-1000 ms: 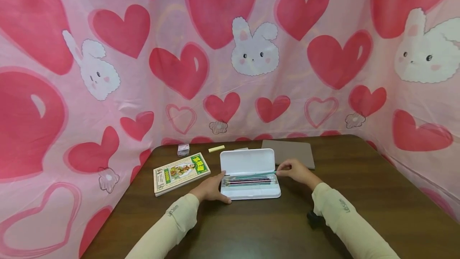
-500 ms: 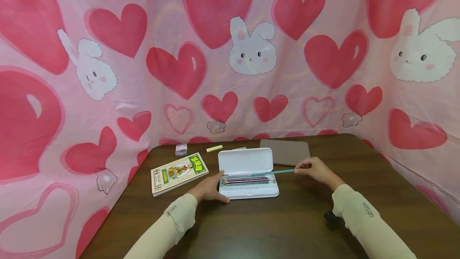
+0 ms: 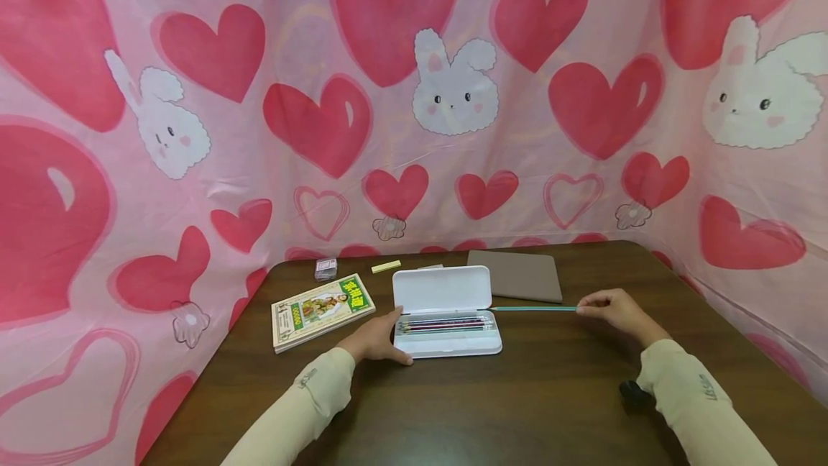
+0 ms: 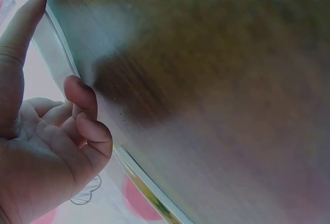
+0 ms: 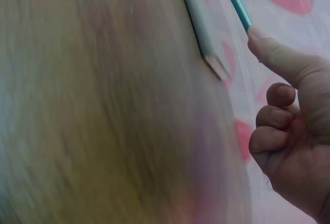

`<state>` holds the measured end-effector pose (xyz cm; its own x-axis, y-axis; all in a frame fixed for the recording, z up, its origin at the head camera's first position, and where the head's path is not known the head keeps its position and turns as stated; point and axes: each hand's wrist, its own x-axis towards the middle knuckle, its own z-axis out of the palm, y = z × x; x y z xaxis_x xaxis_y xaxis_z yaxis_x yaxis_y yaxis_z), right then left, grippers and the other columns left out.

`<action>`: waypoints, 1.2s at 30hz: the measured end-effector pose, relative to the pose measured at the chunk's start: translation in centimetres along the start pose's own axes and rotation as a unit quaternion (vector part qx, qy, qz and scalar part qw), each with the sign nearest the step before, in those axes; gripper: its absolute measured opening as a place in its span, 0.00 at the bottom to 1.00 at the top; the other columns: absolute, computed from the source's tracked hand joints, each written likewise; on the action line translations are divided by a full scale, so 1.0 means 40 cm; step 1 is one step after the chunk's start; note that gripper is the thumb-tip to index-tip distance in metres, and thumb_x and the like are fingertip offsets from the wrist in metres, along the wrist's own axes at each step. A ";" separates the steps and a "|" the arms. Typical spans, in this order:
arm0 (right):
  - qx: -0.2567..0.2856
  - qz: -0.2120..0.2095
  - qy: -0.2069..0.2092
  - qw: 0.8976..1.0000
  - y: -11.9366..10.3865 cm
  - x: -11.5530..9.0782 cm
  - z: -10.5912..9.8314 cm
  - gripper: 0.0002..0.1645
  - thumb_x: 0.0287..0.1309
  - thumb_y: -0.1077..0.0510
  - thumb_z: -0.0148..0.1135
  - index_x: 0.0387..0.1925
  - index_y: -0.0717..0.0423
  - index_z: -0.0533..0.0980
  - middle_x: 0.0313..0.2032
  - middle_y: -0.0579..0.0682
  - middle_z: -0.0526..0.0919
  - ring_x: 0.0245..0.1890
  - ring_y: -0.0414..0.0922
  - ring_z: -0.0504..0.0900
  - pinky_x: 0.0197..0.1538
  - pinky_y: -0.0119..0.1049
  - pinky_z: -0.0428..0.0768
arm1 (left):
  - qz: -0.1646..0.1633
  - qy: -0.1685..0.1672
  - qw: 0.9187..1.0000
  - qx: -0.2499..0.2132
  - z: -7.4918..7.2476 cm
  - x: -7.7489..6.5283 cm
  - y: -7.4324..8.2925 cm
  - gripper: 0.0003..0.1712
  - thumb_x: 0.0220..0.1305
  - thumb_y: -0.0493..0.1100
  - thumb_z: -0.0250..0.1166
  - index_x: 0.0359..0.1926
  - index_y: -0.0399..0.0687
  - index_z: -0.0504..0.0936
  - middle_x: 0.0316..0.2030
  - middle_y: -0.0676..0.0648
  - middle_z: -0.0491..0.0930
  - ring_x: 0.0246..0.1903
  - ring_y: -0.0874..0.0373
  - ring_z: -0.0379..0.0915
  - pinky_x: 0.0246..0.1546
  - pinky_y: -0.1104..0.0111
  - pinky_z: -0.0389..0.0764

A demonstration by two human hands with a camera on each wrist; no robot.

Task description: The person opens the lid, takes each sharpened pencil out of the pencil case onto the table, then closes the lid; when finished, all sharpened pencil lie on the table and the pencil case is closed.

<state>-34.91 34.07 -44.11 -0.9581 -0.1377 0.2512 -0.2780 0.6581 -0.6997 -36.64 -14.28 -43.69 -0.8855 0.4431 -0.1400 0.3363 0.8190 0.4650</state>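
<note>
A white pencil case (image 3: 446, 352) lies open on the table, its lid raised at the back. Several pencils (image 3: 446, 325) lie side by side inside it. My left hand (image 3: 375, 338) holds the case by its left end, thumb at the front corner and fingers toward the hinge. To the right of the case, my right hand (image 3: 611, 311) pinches one end of a teal pencil (image 3: 533, 308) between thumb and forefinger. The pencil points left, its far end close to the case's right hinge corner. In the right wrist view the other fingers (image 5: 270, 139) are curled into the palm.
Left of the case lies a thick book with an illustrated cover (image 3: 323, 311). Behind it are a small clear box (image 3: 326, 269) and a yellow strip (image 3: 386, 267). A flat grey-brown rectangular item (image 3: 517, 275) lies behind the case. Pink heart-print cloth surrounds the table.
My right hand has moved right, drawing the teal pencil out from over the case until it is beside it. My left hand has stayed at the case's left end.
</note>
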 end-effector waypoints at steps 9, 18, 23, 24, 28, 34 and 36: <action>0.022 -0.021 -0.014 0.999 0.063 -0.017 -0.019 0.14 0.51 0.50 0.66 0.29 0.59 0.83 0.27 0.42 0.84 0.29 0.25 0.74 0.32 0.21 0.72 | 0.007 0.004 1.000 0.011 0.000 -0.005 0.013 0.63 0.40 0.61 0.74 0.71 0.42 0.51 0.68 0.41 0.59 0.65 0.47 0.58 0.64 0.53 0.61; -0.039 0.032 -0.042 0.998 0.067 -0.016 -0.012 0.15 0.51 0.55 0.67 0.33 0.66 0.82 0.33 0.55 0.85 0.30 0.25 0.73 0.34 0.26 0.74 | -0.011 0.002 1.000 0.009 0.003 -0.003 0.012 0.64 0.38 0.62 0.74 0.71 0.45 0.50 0.67 0.43 0.60 0.65 0.48 0.59 0.64 0.53 0.61; -0.065 0.011 -0.053 0.996 0.063 -0.007 -0.012 0.14 0.49 0.55 0.68 0.32 0.64 0.82 0.32 0.55 0.85 0.29 0.25 0.72 0.33 0.27 0.74 | -0.008 0.008 1.000 0.013 -0.002 -0.004 0.014 0.64 0.39 0.62 0.74 0.71 0.44 0.51 0.67 0.43 0.60 0.65 0.48 0.59 0.64 0.54 0.61; -0.069 0.005 -0.053 0.996 0.063 -0.006 -0.012 0.13 0.49 0.56 0.68 0.31 0.64 0.82 0.31 0.55 0.85 0.29 0.25 0.73 0.33 0.27 0.74 | -0.005 0.009 1.000 0.017 -0.003 -0.003 0.016 0.64 0.39 0.62 0.74 0.71 0.44 0.51 0.68 0.43 0.59 0.65 0.49 0.58 0.64 0.55 0.61; -0.085 -0.010 -0.052 0.995 0.067 -0.005 -0.012 0.12 0.49 0.56 0.68 0.31 0.63 0.83 0.32 0.55 0.85 0.30 0.24 0.72 0.33 0.27 0.75 | 0.004 0.011 1.000 0.026 -0.004 -0.003 0.018 0.63 0.40 0.61 0.74 0.71 0.43 0.50 0.68 0.43 0.58 0.66 0.50 0.58 0.64 0.56 0.62; -0.078 0.002 -0.041 0.996 0.057 -0.002 -0.005 0.16 0.50 0.54 0.68 0.36 0.63 0.82 0.36 0.58 0.85 0.31 0.24 0.72 0.34 0.28 0.75 | 0.000 0.012 0.999 0.034 0.001 -0.006 0.018 0.64 0.39 0.61 0.74 0.71 0.42 0.50 0.68 0.42 0.59 0.65 0.49 0.58 0.64 0.56 0.63; -0.069 -0.006 -0.032 0.997 0.047 0.000 0.006 0.16 0.51 0.54 0.67 0.36 0.64 0.82 0.36 0.58 0.85 0.30 0.25 0.71 0.32 0.28 0.73 | -0.004 0.011 0.999 0.033 0.002 -0.007 0.017 0.64 0.39 0.62 0.74 0.71 0.43 0.50 0.68 0.42 0.59 0.65 0.50 0.58 0.64 0.56 0.63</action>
<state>-35.47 35.13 -45.59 -0.9587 -0.1893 0.2124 -0.2806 0.7512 -0.5974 -36.12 -13.83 -43.40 -0.8948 0.4291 -0.1232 0.3491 0.8446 0.4059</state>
